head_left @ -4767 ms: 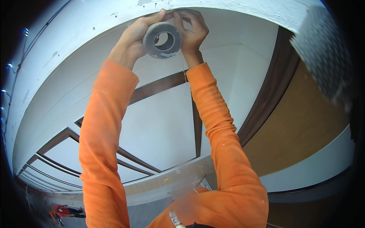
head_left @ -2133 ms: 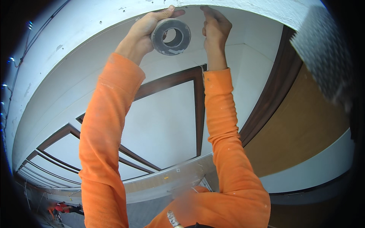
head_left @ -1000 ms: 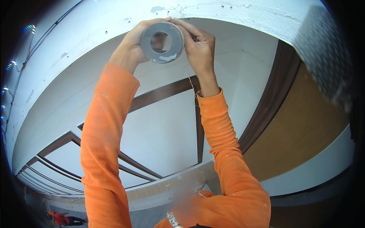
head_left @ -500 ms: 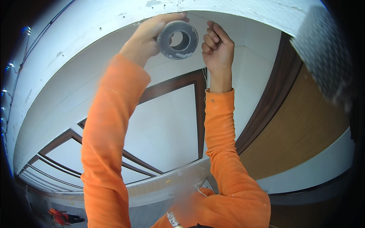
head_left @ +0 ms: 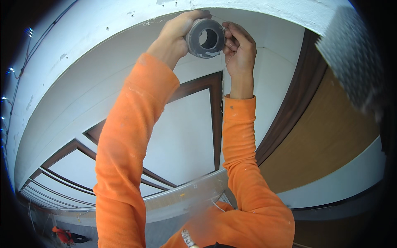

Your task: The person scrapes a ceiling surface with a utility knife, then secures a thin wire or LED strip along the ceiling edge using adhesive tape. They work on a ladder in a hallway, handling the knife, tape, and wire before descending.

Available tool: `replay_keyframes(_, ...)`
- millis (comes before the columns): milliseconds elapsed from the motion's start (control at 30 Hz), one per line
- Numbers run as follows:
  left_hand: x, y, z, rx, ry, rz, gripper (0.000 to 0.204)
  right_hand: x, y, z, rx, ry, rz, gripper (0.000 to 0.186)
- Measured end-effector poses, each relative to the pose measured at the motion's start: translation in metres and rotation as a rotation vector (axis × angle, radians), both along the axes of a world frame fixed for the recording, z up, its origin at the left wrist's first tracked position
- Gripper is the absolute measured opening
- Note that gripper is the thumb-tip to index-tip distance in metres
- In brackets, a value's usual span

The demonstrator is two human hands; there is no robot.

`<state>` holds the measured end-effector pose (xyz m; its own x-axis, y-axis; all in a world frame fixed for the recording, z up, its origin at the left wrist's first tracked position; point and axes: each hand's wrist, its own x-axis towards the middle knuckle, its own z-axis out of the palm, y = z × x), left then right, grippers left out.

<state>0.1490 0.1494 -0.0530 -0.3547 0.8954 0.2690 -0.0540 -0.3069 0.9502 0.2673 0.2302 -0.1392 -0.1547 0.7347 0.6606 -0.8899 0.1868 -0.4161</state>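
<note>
Both arms in orange sleeves reach up to the top of the view. My left hand [head_left: 175,35] is wrapped round a thick grey ring-shaped roll [head_left: 193,43] with a round hole through its middle and whitish smears on its lower rim. Close to the roll's right side is my right hand [head_left: 240,49], its fingers curled and pinched on a thin pale string. Part of that string hangs down past the right wrist. Whether the string comes off the roll is hidden. Just above the hands runs the edge of a white, chipped surface [head_left: 231,4] with small holes.
A grey ridged piece [head_left: 351,58] looms blurred at upper right. Dark cables with small lights [head_left: 25,62] run along the left. Beyond my arms are white panels in dark brown frames [head_left: 217,120] and a brown panel [head_left: 322,140]. Another person in orange [head_left: 64,235] appears small at lower left.
My left hand has moved right with the grey roll, closing the gap to my right hand. The right hand has stayed nearly in place. The thin line between the hands no longer shows clearly.
</note>
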Motion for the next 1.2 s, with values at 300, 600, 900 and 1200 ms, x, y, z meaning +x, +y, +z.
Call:
replay_keyframes(300, 0.000, -0.004, -0.009, 0.057, 0.149, 0.051, 0.028, -0.001, 0.021, -0.002, -0.046, 0.167, 0.395, 0.021)
replay_keyframes(600, -0.002, 0.004, -0.018, 0.033, 0.140, 0.100, 0.035, -0.006, 0.036, -0.012, 0.028, 0.338, 0.476, 0.019)
replay_keyframes(900, -0.010, 0.010, -0.024, 0.196, 0.095, 0.050, 0.042, -0.010, 0.032, -0.006, 0.113, 0.342, 0.443, 0.026)
replay_keyframes(1200, 0.008, 0.006, -0.029, 0.178, 0.152, 0.129, 0.039, 0.013, 0.014, 0.013, 0.110, -0.162, -0.010, 0.027)
